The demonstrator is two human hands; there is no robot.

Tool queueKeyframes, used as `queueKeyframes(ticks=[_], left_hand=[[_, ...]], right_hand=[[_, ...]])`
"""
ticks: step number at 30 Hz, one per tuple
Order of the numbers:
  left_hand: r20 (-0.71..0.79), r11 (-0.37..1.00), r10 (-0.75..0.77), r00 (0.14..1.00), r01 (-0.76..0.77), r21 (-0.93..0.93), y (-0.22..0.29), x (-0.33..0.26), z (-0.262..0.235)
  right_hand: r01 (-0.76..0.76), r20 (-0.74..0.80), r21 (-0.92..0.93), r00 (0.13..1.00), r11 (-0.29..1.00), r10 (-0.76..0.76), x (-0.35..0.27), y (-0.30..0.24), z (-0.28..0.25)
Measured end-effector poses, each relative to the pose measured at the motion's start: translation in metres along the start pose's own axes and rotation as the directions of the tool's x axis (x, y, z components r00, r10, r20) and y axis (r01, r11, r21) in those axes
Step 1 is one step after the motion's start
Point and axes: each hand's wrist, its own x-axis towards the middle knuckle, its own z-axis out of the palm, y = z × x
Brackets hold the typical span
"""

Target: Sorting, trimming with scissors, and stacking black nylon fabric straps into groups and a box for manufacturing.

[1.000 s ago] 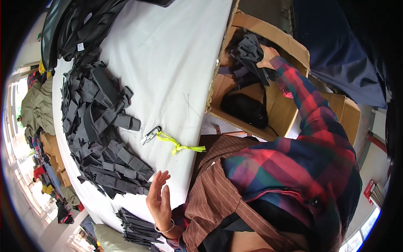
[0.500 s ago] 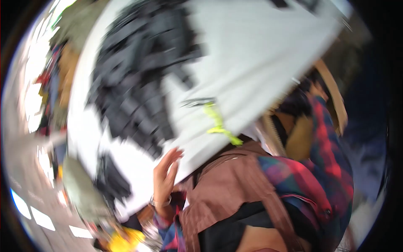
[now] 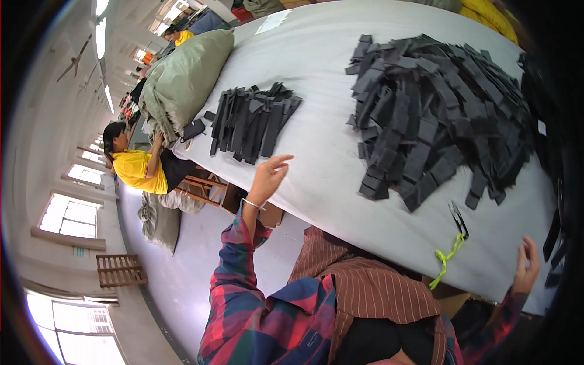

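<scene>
My left hand hovers over the near edge of a white-covered table, its fingers loosely stretched with nothing in them. Just beyond it lies a small bundle of dark grey fabric strips, roughly side by side. Toward the right, my right hand is raised at the table edge, fingers apart and empty. Between the hands and farther back spreads a large heap of similar dark strips. Thread snips with a neon yellow cord rest near the front edge, left of my right hand.
A stuffed pale green sack sits at the table's left end. Beside it stands a person in a yellow shirt, hands at the sack. Dark material hangs at the far right. A wooden stool is under the left edge.
The view has swung left, bringing the person and windows into sight. My left hand is now near the small bundle, and my right hand is now raised at the table edge.
</scene>
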Motion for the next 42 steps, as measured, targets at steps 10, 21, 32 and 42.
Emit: queueKeyframes(ticks=[10,21,32,42], left_hand=[[-0.683,0.986,0.101,0.724,0.018,0.165,-0.122,0.084,-0.174],[-0.421,0.881,-0.208,0.883,0.357,0.312,-0.163,0.201,-0.214],[-0.245,0.785,-0.154,0.957,0.269,0.558,-0.113,0.153,-0.147],[-0.157,0.961,0.019,0.987,0.025,0.275,-0.084,0.115,-0.121]], right_hand=[[0.596,0.666,0.490,0.215,0.636,-0.714,0.059,-0.232,0.264],[0.241,0.663,0.637,0.314,0.732,-0.680,0.054,-0.290,0.386],[0.211,0.527,0.632,0.588,0.745,-0.614,0.054,-0.347,0.444],[0.301,0.426,0.558,0.696,0.774,-0.578,0.036,-0.335,0.458]])
